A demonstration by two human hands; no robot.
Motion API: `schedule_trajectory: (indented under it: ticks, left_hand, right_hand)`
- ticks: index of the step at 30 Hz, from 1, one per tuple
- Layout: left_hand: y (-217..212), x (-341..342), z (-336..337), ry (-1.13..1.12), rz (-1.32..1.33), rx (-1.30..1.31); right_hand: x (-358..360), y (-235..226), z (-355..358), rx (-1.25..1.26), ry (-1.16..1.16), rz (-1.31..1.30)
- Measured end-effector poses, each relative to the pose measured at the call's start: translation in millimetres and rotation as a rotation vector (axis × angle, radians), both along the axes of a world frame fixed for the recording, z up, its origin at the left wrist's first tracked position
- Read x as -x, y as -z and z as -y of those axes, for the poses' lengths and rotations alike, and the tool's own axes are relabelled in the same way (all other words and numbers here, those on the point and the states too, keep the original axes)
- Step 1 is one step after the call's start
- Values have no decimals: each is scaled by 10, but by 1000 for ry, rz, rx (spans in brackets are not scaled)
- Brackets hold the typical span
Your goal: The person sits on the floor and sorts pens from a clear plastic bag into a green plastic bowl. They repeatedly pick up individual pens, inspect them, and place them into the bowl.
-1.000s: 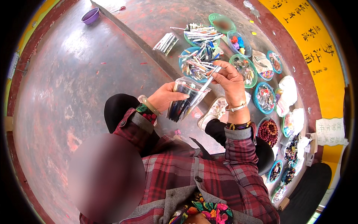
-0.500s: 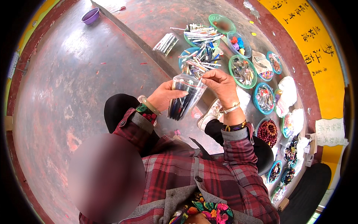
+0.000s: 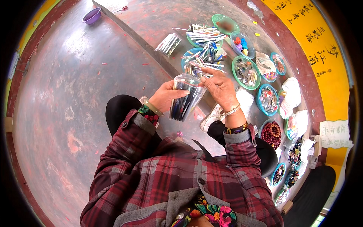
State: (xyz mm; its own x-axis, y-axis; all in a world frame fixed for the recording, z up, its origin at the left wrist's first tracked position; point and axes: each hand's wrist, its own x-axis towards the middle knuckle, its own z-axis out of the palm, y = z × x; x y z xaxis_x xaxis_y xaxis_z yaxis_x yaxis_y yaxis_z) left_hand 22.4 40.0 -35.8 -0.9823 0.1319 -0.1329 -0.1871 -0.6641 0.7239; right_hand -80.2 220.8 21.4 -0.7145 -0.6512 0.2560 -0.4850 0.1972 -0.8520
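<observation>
A clear plastic zip bag full of dark, pen-like sticks is held upright in front of my knees. My left hand grips its left side, with the thumb lying across the front. At the bag's upper right corner, the thumb and fingers of my right hand close on the edge of its mouth. Just beyond the bag stands a blue basket of loose pens, partly hidden by my right fingers. Behind that is a green basket heaped with white pens.
A second bag of white pens lies on the floor. Baskets of small goods, including dark red beads, line my right side. A white sheet lies by my right shoe. Far left stands a purple basin.
My right hand has shifted slightly left and down along the bag's mouth, its fingers now reaching over the corner. The left hand keeps its hold. The blurred round patch at lower left is gone.
</observation>
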Motion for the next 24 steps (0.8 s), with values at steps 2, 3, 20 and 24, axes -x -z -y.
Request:
schedule_trajectory:
  ticks: [2,3,20,24]
  left_hand:
    - [-20,-10,1,1,10,-11]
    - [-21,-14,1,-27,9,-41]
    - [-14,49,30,-188,9,-142]
    - [-3,75,22,-175,10,-120]
  right_hand:
    - [24,13,-30,15,-48,35]
    - [24,11,-33,23,-72,52]
    - [-73,627,71,173,-174,1153]
    - [-90,590,68,228,-121,1152]
